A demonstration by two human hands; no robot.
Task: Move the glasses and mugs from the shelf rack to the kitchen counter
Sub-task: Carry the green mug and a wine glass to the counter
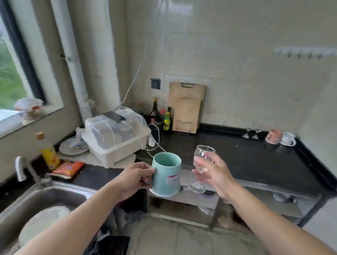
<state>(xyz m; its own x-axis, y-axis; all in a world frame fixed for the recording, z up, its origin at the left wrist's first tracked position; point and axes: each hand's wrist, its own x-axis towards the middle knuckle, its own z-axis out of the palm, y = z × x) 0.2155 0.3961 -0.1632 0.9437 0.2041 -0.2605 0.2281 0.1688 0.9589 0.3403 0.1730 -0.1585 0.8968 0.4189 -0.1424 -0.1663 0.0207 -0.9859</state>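
My left hand (133, 178) grips the handle of a teal mug (166, 173) with a white label, held upright in the air before the counter's front edge. My right hand (215, 173) holds a clear wine glass (202, 160) around its bowl and stem, upright, just right of the mug. The black kitchen counter (263, 163) stretches behind both. At its far right corner stand two small stemmed glasses (251, 133), a pink mug (273, 135) and a white mug (288, 139).
A white covered dish rack (117, 136) with a phone on top sits at the counter's left. Bottles (167, 118) and wooden cutting boards (186, 108) lean at the back wall. A steel sink (38, 207) with a plate lies lower left, and a shelf runs under the counter.
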